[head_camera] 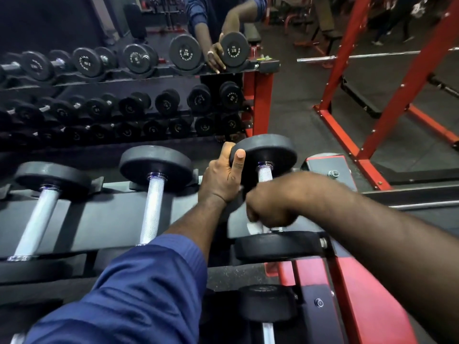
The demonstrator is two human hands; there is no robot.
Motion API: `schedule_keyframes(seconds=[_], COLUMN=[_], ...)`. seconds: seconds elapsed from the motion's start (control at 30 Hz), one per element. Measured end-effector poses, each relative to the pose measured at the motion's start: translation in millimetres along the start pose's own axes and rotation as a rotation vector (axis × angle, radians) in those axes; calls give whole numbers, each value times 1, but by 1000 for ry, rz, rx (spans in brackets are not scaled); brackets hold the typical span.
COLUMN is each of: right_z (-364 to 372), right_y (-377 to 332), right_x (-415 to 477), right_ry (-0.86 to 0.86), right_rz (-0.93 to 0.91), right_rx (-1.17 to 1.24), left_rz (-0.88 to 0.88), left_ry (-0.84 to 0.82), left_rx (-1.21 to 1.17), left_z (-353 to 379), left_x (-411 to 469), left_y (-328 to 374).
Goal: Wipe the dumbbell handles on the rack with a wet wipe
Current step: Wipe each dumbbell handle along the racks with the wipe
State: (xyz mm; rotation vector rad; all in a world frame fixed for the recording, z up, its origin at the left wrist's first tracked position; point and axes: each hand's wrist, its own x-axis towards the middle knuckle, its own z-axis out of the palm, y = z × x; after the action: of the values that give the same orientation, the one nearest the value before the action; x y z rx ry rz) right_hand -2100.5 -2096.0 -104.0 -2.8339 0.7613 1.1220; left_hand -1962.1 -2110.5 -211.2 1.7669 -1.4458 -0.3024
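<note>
My left hand (221, 176) grips the far weight plate (267, 152) of the rightmost dumbbell while my right hand (269, 207) clutches the white wipe (254, 227) around its handle (264, 173).

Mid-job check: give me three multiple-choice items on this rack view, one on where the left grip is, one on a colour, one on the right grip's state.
1. Where is the left grip?
A. on the far head of the rightmost dumbbell
B. on the middle dumbbell's handle
C. on the floor

2. What colour is the wipe?
A. blue
B. white
C. yellow

3. What is the right grip doing?
A. hanging open away from the rack
B. pressing flat on a dumbbell head
C. curled round the wipe on the handle

Answers:
1 A: thumb and fingers clasp the rim of that head.
2 B: a white fold shows below the fist.
3 C: the fingers are closed over the wipe near the handle's near end.
</note>
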Motion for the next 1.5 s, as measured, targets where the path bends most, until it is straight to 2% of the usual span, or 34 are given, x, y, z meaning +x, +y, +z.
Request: schedule_keyframes(seconds=[0.07,0.13,0.17,0.23,0.3,0.37,0.4,0.47,0.53,0.63,0.8,0.9,0.97,1.1,1.13,1.23,1.3,1.43,1.5], right_z=[4,16,27,46,62,70,74,85,93,102,116,117,116,121,119,104,99,114,114], right_y=[11,25,33,42,47,48,48,47,41,37,44,36,34,50,54,59,57,58,58], right_x=[-7,-9,-6,0,-3,-10,-9,1,11,11,28,45,42,25,25,34,36,17,19], right_ry=[-22,241,415,651,733,731,818,1113,1234,1146,1029,914,758,420,404,576,597,152,147], right_rz=[-138,-112,-37,100,68,7,63,266,313,329,461,279,152,8,11,34,11,-82,-74], right_rx=[164,353,423,503,633,718,752,876,979,1010,1538,2006,2203,2179,2170,2253,2261,1946,1932], left_rz=[0,-1,3,2,2,9,11,13,14,18,35,29,24,31,31,33,24,30,21], left_ry=[6,14,15,10,3,4,6,9,16,37,56,43,37,47,46,39,43,42,36], left_rx=[7,17,19,13,9,7,5,5,2,-3,8,-4,-7,-2,-3,1,-4,-7,0], left_z=[-1,-2,-2,-1,0,0,0,0,0,1,0,1,1,2,2,3,2,2,3], left_x=[0,-1,-1,0,-1,0,0,-1,-1,0,-1,-1,-1,0,0,0,0,0,0], left_y=[0,1,1,0,1,0,0,0,2,0,1,2,2,0,-1,-1,-1,-2,-3])
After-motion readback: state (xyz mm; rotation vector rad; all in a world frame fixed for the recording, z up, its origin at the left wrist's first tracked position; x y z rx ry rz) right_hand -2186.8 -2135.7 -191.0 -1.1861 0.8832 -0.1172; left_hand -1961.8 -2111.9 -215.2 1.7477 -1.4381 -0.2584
